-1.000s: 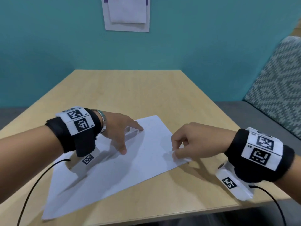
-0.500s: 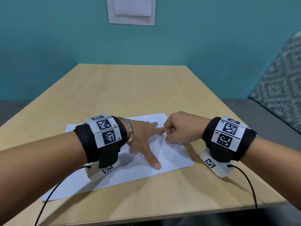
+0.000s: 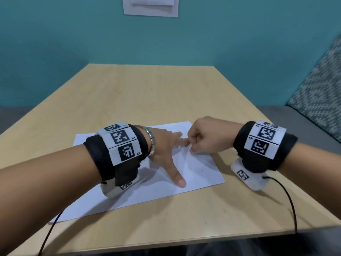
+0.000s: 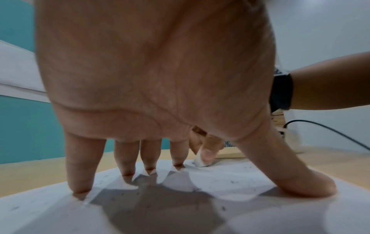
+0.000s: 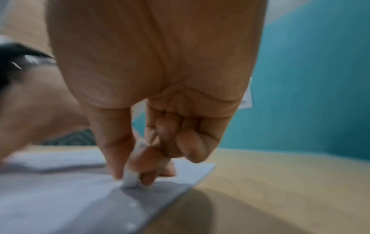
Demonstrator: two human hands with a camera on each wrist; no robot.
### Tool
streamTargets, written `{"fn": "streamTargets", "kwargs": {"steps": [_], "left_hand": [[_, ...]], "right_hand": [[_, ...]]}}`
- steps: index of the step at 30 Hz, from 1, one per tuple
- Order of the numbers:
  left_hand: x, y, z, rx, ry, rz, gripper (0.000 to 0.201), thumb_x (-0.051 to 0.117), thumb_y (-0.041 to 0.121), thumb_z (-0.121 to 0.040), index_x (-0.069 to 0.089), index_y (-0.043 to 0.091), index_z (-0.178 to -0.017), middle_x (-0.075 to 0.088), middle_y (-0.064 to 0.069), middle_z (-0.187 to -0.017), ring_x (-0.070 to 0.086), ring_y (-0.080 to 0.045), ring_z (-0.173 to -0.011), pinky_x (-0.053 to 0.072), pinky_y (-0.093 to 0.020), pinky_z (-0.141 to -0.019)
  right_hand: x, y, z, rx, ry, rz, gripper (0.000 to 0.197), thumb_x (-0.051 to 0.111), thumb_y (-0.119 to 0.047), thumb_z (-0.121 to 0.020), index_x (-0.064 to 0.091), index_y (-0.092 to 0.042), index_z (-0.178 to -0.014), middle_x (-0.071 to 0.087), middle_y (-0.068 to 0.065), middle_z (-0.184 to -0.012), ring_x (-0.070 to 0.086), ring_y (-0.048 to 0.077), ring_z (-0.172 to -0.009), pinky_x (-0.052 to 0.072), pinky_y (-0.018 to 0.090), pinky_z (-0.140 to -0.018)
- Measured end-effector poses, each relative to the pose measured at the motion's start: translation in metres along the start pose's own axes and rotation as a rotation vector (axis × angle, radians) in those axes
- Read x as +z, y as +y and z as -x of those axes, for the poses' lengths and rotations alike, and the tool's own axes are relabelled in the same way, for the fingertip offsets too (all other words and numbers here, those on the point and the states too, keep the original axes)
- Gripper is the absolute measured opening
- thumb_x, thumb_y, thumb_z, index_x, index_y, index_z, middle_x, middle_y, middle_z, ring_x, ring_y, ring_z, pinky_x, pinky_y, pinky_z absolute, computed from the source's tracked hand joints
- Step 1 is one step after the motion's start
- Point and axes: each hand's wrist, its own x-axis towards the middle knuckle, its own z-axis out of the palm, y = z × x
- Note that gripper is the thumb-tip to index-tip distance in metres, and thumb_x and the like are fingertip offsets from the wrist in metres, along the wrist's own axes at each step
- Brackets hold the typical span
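A white sheet of paper (image 3: 199,174) lies flat on the wooden table (image 3: 151,97), with faint pencil marks and dark crumbs on it. My left hand (image 3: 166,150) is spread flat on the sheet, fingertips (image 4: 128,175) and thumb pressing it down. My right hand (image 3: 204,139) is curled and pinches a small white eraser (image 5: 131,178) between thumb and index finger. The eraser (image 4: 200,161) stands with its end on the paper, just right of my left index fingertip, near the sheet's far edge. In the head view the eraser is hidden under my right hand.
A teal wall with a white paper holder (image 3: 150,6) stands behind the table. A bench with a patterned cushion (image 3: 321,93) runs along the right side. Black cables (image 3: 287,196) trail from both wrist cameras across the table's near edge.
The paper has been turned and pulled nearer. My left hand went from lifted to spread flat on it. My right hand moved left and up to my left fingertips, with the eraser down on the sheet.
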Motion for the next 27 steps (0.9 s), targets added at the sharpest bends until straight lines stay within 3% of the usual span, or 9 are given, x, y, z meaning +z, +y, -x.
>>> {"fn": "streamTargets", "kwargs": {"steps": [1, 5, 9, 13, 18, 22, 27], "left_hand": [[0.000, 0.000, 0.000, -0.006, -0.002, 0.000, 0.118, 0.075, 0.078, -0.053, 0.008, 0.057, -0.148, -0.002, 0.027, -0.158, 0.019, -0.009, -0.146, 0.026, -0.045, -0.115], [0.002, -0.002, -0.002, -0.015, 0.014, 0.045, 0.114, 0.078, 0.080, -0.045, 0.027, 0.052, -0.144, 0.015, 0.029, -0.154, 0.033, -0.011, -0.137, 0.033, -0.043, -0.111], [0.000, 0.001, 0.000, -0.024, -0.007, 0.016, 0.119, 0.076, 0.079, -0.050, 0.009, 0.059, -0.147, -0.002, 0.030, -0.158, 0.021, -0.010, -0.145, 0.027, -0.046, -0.114], [0.000, 0.000, 0.001, -0.016, 0.005, 0.049, 0.109, 0.079, 0.078, -0.047, 0.026, 0.058, -0.141, 0.016, 0.030, -0.153, 0.032, -0.013, -0.139, 0.032, -0.045, -0.111], [-0.004, 0.007, 0.003, -0.024, -0.029, -0.036, 0.112, 0.075, 0.079, -0.052, 0.010, 0.067, -0.141, -0.004, 0.022, -0.161, 0.022, -0.017, -0.146, 0.028, -0.049, -0.112], [-0.008, 0.012, 0.003, -0.007, -0.015, -0.042, 0.098, 0.078, 0.076, -0.050, 0.029, 0.065, -0.133, 0.019, 0.018, -0.158, 0.043, -0.018, -0.132, 0.039, -0.043, -0.105], [-0.012, 0.015, 0.002, -0.009, -0.021, -0.068, 0.110, 0.078, 0.077, -0.048, 0.018, 0.066, -0.139, 0.026, 0.020, -0.156, 0.040, -0.014, -0.134, 0.037, -0.039, -0.105]], "right_hand": [[0.000, 0.001, -0.001, 0.017, 0.020, -0.005, 0.028, 0.072, -0.017, -0.082, 0.056, -0.018, -0.059, 0.049, -0.009, -0.050, 0.044, 0.009, -0.051, 0.040, 0.024, -0.054], [0.014, -0.011, 0.005, -0.073, -0.069, -0.037, 0.026, 0.072, -0.020, -0.083, 0.058, -0.020, -0.060, 0.051, -0.015, -0.046, 0.046, 0.004, -0.047, 0.040, 0.018, -0.050], [0.000, -0.001, -0.002, 0.009, 0.022, 0.003, 0.025, 0.072, -0.018, -0.082, 0.059, -0.018, -0.061, 0.051, -0.009, -0.054, 0.048, 0.014, -0.056, 0.042, 0.025, -0.055], [0.014, -0.014, 0.009, -0.099, -0.110, -0.054, 0.025, 0.073, -0.022, -0.083, 0.059, -0.020, -0.062, 0.052, -0.011, -0.051, 0.046, 0.005, -0.049, 0.042, 0.021, -0.053], [-0.001, 0.009, 0.002, 0.012, 0.001, -0.003, 0.026, 0.074, -0.021, -0.081, 0.059, -0.018, -0.060, 0.048, -0.014, -0.043, 0.045, 0.010, -0.050, 0.041, 0.026, -0.054], [0.012, -0.002, 0.015, -0.069, -0.126, -0.043, 0.025, 0.073, -0.022, -0.083, 0.060, -0.020, -0.061, 0.054, -0.014, -0.049, 0.047, 0.004, -0.048, 0.041, 0.017, -0.051], [0.001, 0.007, 0.010, -0.011, -0.037, -0.007, 0.020, 0.073, -0.020, -0.082, 0.063, -0.011, -0.067, 0.052, -0.007, -0.055, 0.045, 0.011, -0.053, 0.040, 0.024, -0.054]]}}
